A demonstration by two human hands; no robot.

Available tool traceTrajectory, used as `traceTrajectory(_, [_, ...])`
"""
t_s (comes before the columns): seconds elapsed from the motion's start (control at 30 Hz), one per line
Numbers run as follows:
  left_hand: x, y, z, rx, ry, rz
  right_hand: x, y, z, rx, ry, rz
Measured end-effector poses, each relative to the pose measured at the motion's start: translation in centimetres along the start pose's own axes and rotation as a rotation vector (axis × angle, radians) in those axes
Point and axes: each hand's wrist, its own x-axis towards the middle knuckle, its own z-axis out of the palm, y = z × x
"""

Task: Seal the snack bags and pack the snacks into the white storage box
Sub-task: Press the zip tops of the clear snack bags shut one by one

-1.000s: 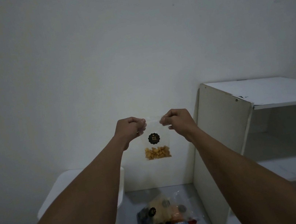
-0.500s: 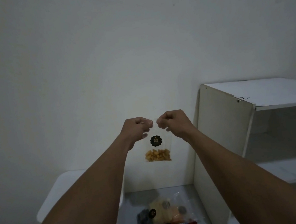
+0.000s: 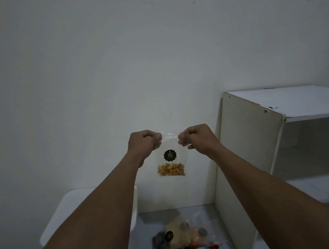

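A clear zip bag [image 3: 169, 157] with a round black label and yellow-orange snack pieces at its bottom hangs in the air in front of the wall. My left hand [image 3: 143, 145] pinches its top left corner. My right hand [image 3: 198, 139] pinches the top edge to the right. A short stretch of the top strip shows between the two hands. The white storage box [image 3: 69, 211], its lid on, stands low at the left, partly behind my left forearm.
A pile of snack packs [image 3: 187, 242], clear bags and colourful wrappers, lies on the grey surface below the hands. A white open shelf unit [image 3: 277, 128] stands at the right. A plain white wall fills the background.
Half a second ago my fingertips nearly met at the middle of the bag's top. Now the hands are apart again, each at one end of the top edge.
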Motion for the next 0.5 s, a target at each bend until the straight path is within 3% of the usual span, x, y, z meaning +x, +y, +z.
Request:
traceTrajectory(0.1, [0.3,0.1,0.1,0.010,0.027,0.030,-0.2,-0.3,0.6,0.021,-0.028,-0.006])
traceTrajectory(0.4, [-1.0,0.4,0.1,0.027,-0.145,-0.042,-0.3,-1.1,0.8,-0.002,-0.050,-0.042])
traceTrajectory(0.5, [-1.1,0.5,0.0,0.074,-0.114,0.001,-0.8,-1.2,1.2,0.016,-0.076,-0.035])
